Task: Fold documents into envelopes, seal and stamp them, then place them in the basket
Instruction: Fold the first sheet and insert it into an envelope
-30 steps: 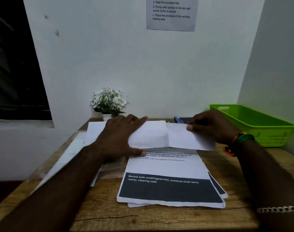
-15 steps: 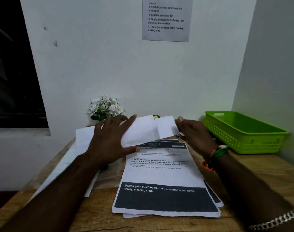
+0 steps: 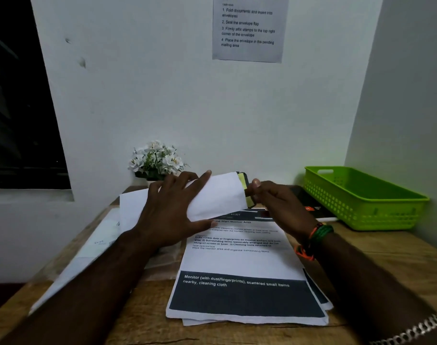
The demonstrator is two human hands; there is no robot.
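My left hand (image 3: 170, 210) grips a white envelope (image 3: 217, 195) above the table, fingers over its top and thumb beneath. My right hand (image 3: 274, 200) sits at the envelope's open right end with its fingers curled, pinching there. A yellow strip (image 3: 243, 188) shows at that mouth. The folded document is out of sight inside the envelope. A stack of printed documents (image 3: 242, 265) lies below both hands. The green basket (image 3: 362, 202) stands at the right by the wall.
White sheets and envelopes (image 3: 130, 207) lie at the left of the wooden table (image 3: 399, 257). A small pot of white flowers (image 3: 157, 160) stands at the back. A dark booklet (image 3: 312, 207) lies beside the basket. An instruction sheet (image 3: 247, 28) hangs on the wall.
My right hand has pushed the folded sheet leftward into the envelope until it no longer shows. Both hands lifted slightly and the view tilted upward.
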